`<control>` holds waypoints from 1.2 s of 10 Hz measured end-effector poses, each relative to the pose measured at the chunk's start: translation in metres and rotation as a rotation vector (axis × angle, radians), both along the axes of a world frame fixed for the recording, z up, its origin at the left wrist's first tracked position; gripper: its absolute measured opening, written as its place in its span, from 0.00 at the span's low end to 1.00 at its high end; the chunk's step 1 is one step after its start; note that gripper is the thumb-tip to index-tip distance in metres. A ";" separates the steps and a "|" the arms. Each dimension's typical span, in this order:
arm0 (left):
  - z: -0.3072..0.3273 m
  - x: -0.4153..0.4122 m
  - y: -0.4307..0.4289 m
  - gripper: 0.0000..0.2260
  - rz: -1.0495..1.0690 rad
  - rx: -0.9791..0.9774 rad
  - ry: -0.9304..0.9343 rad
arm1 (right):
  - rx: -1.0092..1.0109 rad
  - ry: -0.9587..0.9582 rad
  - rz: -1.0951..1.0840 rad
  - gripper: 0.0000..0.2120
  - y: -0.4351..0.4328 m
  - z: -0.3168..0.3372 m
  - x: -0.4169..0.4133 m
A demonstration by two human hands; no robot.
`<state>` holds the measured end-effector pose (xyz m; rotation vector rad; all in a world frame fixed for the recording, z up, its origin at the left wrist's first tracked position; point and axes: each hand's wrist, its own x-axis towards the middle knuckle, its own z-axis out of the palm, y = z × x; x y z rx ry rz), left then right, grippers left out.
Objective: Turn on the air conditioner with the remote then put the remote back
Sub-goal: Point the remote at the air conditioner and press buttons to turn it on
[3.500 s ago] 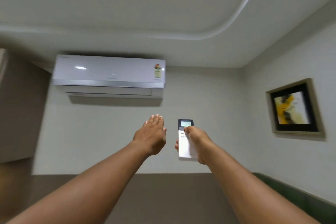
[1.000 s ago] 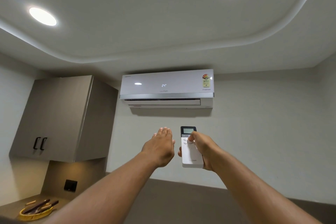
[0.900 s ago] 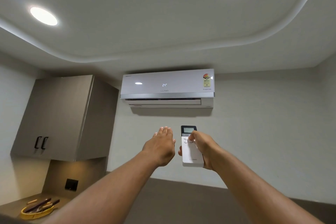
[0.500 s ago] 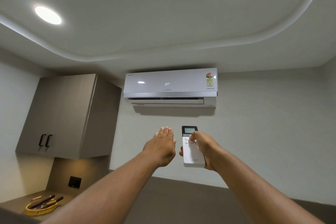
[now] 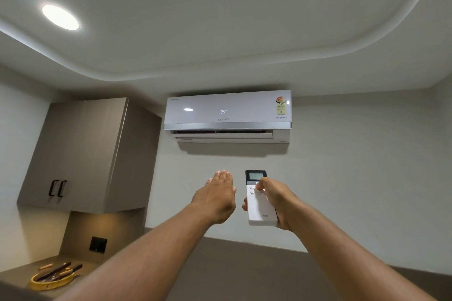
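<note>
Below the air conditioner (image 5: 227, 115), remote (image 5: 260, 205) upright, clamped in right-hand grip (image 5: 276, 203); left hand (image 5: 216, 199) flat, empty.

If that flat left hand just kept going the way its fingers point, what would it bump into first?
Nothing close. The left hand is open and empty, aimed up and forward beside the remote. Its line seems to end at bare wall just under the air conditioner, though depth is hard to judge here.
</note>
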<state>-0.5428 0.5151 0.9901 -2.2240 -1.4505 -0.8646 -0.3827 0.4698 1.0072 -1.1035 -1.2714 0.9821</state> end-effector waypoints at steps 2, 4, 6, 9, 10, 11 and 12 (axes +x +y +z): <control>0.000 -0.002 0.001 0.25 0.003 0.000 -0.003 | 0.000 -0.024 -0.025 0.12 0.003 0.002 -0.001; 0.001 -0.008 0.001 0.25 0.011 0.001 -0.006 | 0.009 -0.036 -0.027 0.12 0.005 0.005 -0.005; 0.003 -0.014 0.002 0.25 0.025 0.002 -0.001 | 0.007 -0.016 0.003 0.13 0.006 0.004 -0.010; 0.001 -0.018 0.006 0.25 0.017 -0.001 0.004 | -0.001 -0.006 -0.001 0.10 0.009 0.002 -0.017; 0.000 -0.020 0.007 0.25 0.017 -0.006 -0.002 | 0.000 -0.010 -0.004 0.11 0.012 0.001 -0.018; -0.001 -0.021 0.008 0.25 0.023 -0.007 -0.003 | 0.001 -0.015 -0.009 0.11 0.014 0.000 -0.019; -0.002 -0.021 0.009 0.25 0.022 -0.008 0.003 | -0.004 -0.021 -0.011 0.10 0.014 -0.001 -0.018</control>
